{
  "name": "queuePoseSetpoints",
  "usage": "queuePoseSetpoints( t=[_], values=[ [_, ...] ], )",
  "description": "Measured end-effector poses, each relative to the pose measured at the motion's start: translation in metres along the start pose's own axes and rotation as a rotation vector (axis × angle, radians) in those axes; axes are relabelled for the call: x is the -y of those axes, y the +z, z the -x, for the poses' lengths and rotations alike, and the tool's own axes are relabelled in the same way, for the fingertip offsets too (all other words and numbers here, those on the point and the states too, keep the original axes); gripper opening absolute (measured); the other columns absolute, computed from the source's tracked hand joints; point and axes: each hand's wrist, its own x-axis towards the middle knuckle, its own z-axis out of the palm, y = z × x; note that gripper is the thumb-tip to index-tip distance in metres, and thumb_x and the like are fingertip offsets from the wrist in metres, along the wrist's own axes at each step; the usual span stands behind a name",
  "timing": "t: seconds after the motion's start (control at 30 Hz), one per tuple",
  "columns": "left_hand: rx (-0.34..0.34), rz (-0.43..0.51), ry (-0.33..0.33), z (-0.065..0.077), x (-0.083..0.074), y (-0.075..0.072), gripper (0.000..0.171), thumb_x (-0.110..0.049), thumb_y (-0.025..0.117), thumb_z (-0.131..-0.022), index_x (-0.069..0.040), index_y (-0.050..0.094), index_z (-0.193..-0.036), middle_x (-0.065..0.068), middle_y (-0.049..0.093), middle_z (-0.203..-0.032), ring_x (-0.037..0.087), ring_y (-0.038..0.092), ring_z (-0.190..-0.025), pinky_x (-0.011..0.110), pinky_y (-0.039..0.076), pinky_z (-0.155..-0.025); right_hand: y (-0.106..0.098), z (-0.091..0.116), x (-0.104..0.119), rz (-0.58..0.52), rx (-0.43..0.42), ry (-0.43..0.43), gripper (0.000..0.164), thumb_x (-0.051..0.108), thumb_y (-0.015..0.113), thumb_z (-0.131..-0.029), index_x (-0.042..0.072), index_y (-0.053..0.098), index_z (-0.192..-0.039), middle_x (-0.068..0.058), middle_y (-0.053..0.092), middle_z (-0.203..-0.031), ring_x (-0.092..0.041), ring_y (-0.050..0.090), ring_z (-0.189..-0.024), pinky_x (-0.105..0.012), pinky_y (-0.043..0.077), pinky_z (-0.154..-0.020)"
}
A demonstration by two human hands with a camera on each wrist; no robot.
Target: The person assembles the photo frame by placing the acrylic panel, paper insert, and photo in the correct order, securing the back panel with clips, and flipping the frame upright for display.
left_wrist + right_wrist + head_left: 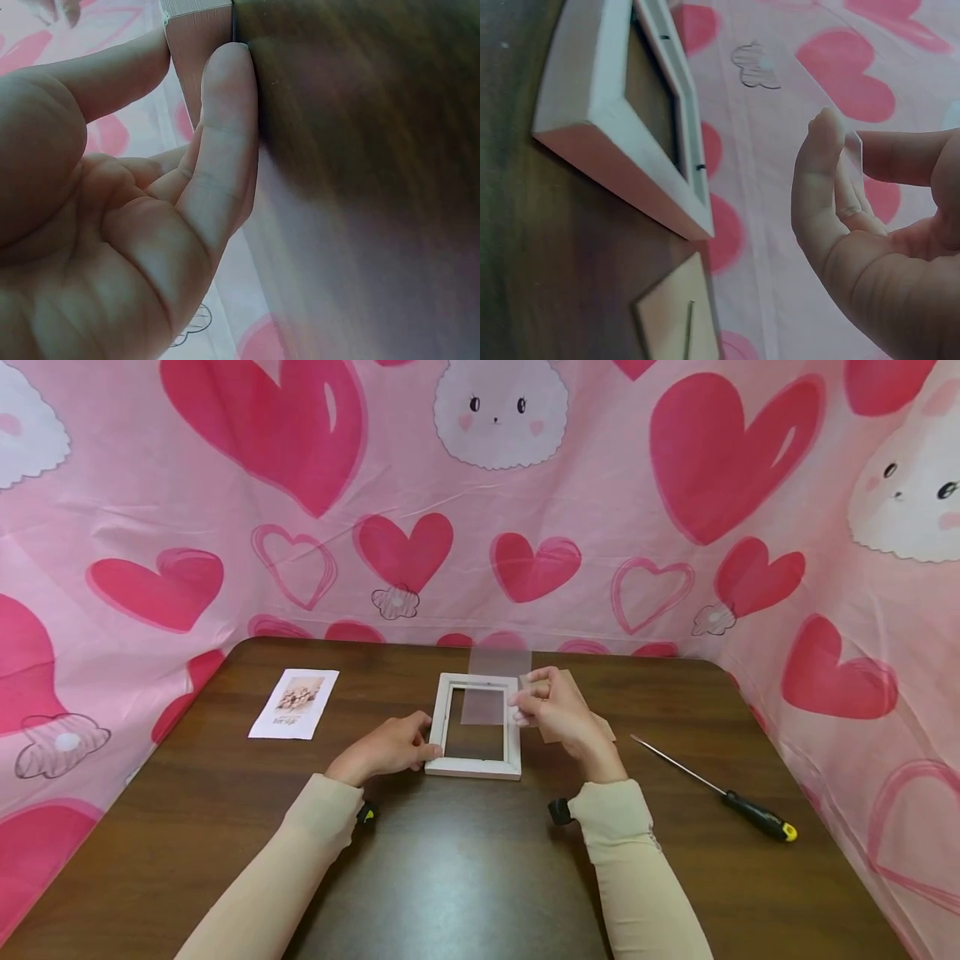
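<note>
A white picture frame [472,767] lies on the table with its recessed side up and its opening showing the wood beneath. My left hand [390,745] grips it near the lower left corner; in the left wrist view the thumb is on top of the frame corner [201,45] and a fingertip lies along its side. Between thumb and fingers, my right hand [561,714] pinches a clear transparent sheet [501,660] by its right edge. That sheet is raised and tilted, overlapping the frame's upper part in the head view.
Behind the right hand lies a tan backing board [604,727], with a slot visible in the right wrist view. A screwdriver [750,814] with black and yellow handle rests at right. At left is a printed photo sheet [296,702]. Heart-patterned cloth [450,493] hangs around the table.
</note>
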Motion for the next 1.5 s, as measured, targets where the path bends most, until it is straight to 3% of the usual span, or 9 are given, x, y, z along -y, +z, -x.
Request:
queuePoseSetpoints(
  t=[0.33,0.57,0.97,1.5],
  values=[
    [0.01,-0.008,0.009,0.0,-0.001,0.0,0.048,-0.029,0.068,-0.09,-0.006,0.049,-0.128,0.005,0.06,-0.083,0.016,0.059,-0.069,0.035,0.048,-0.066,0.012,0.0,-0.011,0.002,0.056,0.09,0.042,0.001,0.061,-0.091,-0.003,0.03,-0.12,-0.033,0.059,-0.105,-0.022,0.06,-0.068,-0.036,0.055,-0.069],
    [0.003,-0.017,0.005,0.0,0.0,0.001,0.047,-0.028,0.067,-0.09,-0.006,0.049,-0.127,0.005,0.06,-0.083,0.017,0.059,-0.069,0.035,0.048,-0.065,0.019,0.001,-0.011,0.017,0.101,0.128,0.047,-0.001,0.057,-0.093,-0.008,0.025,-0.126,-0.033,0.058,-0.106,-0.024,0.06,-0.068,-0.035,0.055,-0.069],
    [0.003,0.004,-0.002,0.004,0.0,-0.002,0.047,-0.028,0.067,-0.09,-0.007,0.049,-0.128,0.005,0.061,-0.085,0.018,0.059,-0.07,0.035,0.048,-0.066,0.029,-0.003,-0.018,0.04,0.114,0.136,0.046,-0.005,0.057,-0.09,-0.007,0.027,-0.124,-0.028,0.062,-0.1,-0.022,0.061,-0.064,-0.038,0.055,-0.067],
    [0.011,-0.005,-0.009,0.003,-0.002,-0.001,0.051,-0.029,0.067,-0.09,-0.007,0.047,-0.131,0.004,0.061,-0.086,0.017,0.059,-0.071,0.035,0.049,-0.066,0.032,-0.001,-0.02,0.05,0.124,0.164,0.044,-0.004,0.056,-0.092,-0.009,0.028,-0.124,-0.026,0.063,-0.095,-0.02,0.061,-0.062,-0.034,0.055,-0.063]
  ],
)
